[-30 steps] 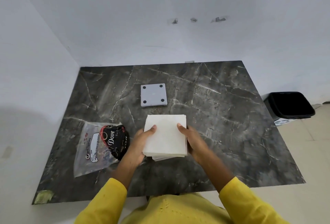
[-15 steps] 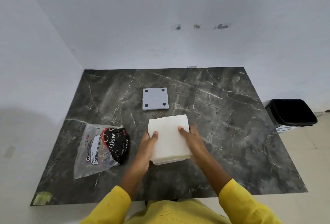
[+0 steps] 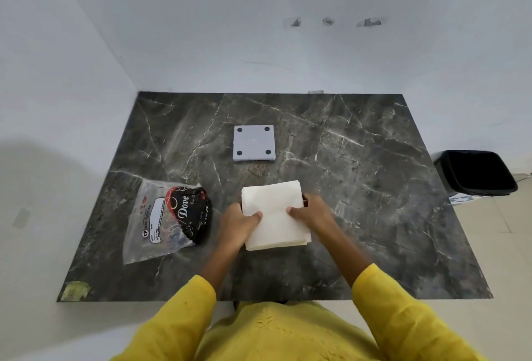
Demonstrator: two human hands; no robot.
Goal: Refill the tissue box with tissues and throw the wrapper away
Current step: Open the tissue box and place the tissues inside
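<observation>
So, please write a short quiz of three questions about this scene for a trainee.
1. True or false: both hands hold the stack of tissues.
2. Where does the wrapper lie? A) in the black bin B) on the table, beside the left hand C) under the grey square lid
3. Fill in: the right hand has its thumb on ___ of the stack.

Key: 1 true; 2 B; 3 top
</observation>
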